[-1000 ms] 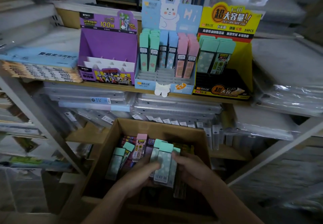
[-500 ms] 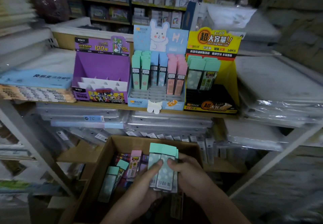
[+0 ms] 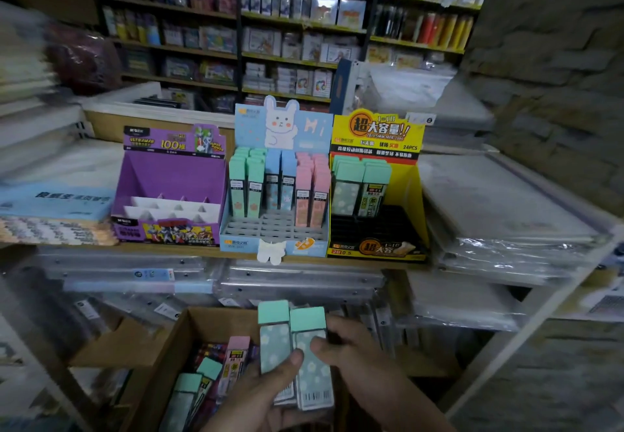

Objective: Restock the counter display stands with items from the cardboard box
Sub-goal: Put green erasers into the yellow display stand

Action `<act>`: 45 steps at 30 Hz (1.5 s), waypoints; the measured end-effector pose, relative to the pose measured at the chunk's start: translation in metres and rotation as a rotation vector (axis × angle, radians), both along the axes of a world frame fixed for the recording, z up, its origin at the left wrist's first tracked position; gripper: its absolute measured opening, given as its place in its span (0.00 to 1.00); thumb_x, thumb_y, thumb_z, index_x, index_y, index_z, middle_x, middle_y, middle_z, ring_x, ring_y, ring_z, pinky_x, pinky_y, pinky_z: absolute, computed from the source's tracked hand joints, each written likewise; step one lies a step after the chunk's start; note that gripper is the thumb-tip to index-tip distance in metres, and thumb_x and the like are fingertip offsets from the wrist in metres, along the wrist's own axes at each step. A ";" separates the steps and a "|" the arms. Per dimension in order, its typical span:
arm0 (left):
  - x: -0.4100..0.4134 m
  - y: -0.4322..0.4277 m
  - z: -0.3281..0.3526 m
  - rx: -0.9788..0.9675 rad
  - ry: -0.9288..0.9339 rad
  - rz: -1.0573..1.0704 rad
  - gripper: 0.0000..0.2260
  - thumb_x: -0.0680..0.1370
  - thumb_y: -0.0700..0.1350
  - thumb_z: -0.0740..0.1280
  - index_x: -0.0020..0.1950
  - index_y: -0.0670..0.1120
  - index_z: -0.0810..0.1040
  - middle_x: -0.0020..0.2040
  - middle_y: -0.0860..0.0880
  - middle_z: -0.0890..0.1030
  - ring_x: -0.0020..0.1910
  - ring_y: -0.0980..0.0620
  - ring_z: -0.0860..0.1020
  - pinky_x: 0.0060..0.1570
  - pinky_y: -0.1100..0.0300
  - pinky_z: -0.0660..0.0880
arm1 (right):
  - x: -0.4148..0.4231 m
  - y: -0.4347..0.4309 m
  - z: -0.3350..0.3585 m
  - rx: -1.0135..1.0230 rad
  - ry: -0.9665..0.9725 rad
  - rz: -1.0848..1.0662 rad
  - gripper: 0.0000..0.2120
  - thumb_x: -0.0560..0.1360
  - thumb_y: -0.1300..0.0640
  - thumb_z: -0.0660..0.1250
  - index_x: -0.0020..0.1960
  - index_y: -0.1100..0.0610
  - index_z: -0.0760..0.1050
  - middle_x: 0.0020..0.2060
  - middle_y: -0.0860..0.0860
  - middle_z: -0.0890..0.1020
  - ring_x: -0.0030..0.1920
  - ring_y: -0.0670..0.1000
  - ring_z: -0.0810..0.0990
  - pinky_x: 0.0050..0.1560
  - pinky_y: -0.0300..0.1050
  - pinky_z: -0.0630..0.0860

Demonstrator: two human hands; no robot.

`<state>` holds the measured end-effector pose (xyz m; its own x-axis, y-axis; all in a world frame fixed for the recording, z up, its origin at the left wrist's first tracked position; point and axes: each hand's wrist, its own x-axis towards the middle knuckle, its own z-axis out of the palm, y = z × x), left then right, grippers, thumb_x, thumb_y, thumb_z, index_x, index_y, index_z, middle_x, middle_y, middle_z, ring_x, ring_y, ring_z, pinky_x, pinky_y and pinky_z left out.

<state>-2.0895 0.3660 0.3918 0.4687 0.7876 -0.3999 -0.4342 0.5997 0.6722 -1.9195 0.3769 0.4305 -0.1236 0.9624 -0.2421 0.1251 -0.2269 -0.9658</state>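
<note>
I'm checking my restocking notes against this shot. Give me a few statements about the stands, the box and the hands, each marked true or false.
1. The left hand and right hand hold mint-capped packs over the cardboard box. True.
2. The purple stand is full of packs. False: its slots show no packs.
3. The yellow stand is to the right of the blue bunny stand. True.
4. The blue bunny stand holds only pink packs. False: it holds mint, blue and pink packs, and its front rows are unfilled.
</note>
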 end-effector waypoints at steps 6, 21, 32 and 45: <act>0.006 0.001 0.017 0.085 0.116 0.156 0.17 0.65 0.41 0.78 0.52 0.51 0.87 0.53 0.43 0.87 0.50 0.39 0.86 0.46 0.40 0.82 | 0.012 0.003 0.018 0.152 -0.085 0.043 0.16 0.78 0.61 0.64 0.62 0.46 0.81 0.56 0.46 0.85 0.59 0.50 0.83 0.65 0.60 0.76; -0.001 0.016 0.063 0.230 0.176 0.356 0.11 0.63 0.38 0.77 0.45 0.40 0.87 0.44 0.38 0.87 0.40 0.38 0.86 0.31 0.49 0.82 | 0.059 0.037 0.136 0.600 0.095 -0.227 0.09 0.71 0.61 0.75 0.51 0.60 0.83 0.46 0.57 0.87 0.47 0.58 0.87 0.47 0.51 0.84; -0.003 0.019 0.081 0.235 0.146 0.374 0.16 0.61 0.38 0.78 0.48 0.39 0.86 0.45 0.36 0.86 0.41 0.35 0.86 0.35 0.44 0.83 | 0.071 0.110 0.151 0.754 -0.345 -0.418 0.05 0.73 0.65 0.74 0.49 0.62 0.84 0.42 0.54 0.87 0.43 0.53 0.86 0.47 0.56 0.84; -0.004 0.027 0.088 0.251 0.279 0.424 0.07 0.70 0.35 0.77 0.47 0.40 0.85 0.41 0.40 0.87 0.36 0.43 0.86 0.32 0.54 0.82 | 0.066 0.124 0.142 0.797 -0.557 -0.273 0.12 0.72 0.64 0.75 0.41 0.48 0.80 0.35 0.42 0.83 0.39 0.39 0.82 0.37 0.28 0.76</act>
<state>-2.0936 0.3929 0.4803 -0.0061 0.9709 -0.2395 -0.3876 0.2184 0.8956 -1.8535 0.5007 0.5724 0.0593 0.8473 0.5278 0.6447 0.3711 -0.6683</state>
